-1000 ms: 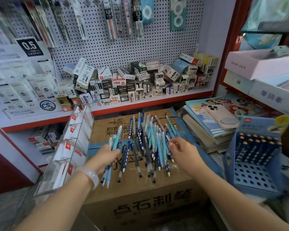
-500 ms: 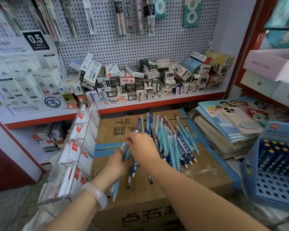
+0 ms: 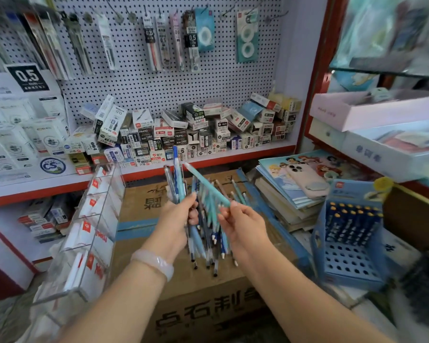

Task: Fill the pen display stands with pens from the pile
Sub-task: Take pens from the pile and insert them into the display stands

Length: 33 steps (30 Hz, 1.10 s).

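L hand grip clutches pen bunch; R hand pinches teal pen; pile beneath.

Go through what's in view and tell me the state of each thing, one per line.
Left hand: grips a bundle of pens, upright.
Right hand: pinches a teal pen, tilted.
Pen pile: loose on the cardboard box.
Blue display stand: partly filled, front holes empty.
Phone: face down on books.

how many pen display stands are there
2. A blue display stand at right, its back rows filled with pens; a clear acrylic stand at left beside the cardboard box. Others may be out of frame.
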Each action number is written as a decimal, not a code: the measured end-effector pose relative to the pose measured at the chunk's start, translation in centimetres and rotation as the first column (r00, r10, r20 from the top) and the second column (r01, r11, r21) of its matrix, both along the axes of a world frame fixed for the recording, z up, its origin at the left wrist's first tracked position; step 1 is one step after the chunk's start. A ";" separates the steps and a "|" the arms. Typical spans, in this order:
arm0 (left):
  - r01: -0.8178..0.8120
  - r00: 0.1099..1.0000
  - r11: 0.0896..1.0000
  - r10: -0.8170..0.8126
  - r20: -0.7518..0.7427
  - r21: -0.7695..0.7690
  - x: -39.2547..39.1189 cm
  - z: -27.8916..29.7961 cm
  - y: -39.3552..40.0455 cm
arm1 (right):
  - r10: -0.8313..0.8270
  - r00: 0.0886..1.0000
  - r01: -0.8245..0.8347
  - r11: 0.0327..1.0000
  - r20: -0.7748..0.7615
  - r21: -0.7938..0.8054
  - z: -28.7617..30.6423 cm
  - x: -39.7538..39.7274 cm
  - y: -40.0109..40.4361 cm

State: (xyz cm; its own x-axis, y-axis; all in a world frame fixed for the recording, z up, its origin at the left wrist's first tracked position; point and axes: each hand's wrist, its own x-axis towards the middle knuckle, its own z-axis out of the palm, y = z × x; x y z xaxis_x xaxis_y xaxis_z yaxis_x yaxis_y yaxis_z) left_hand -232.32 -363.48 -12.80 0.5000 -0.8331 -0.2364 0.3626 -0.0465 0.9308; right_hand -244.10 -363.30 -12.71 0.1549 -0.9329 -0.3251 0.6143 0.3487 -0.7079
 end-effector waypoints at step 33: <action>0.812 0.545 0.583 -0.765 0.343 0.009 -35.8 3.4 6.9 | -0.473 0.484 0.164 0.875 -0.736 -0.455 6.8 -40.0 9.5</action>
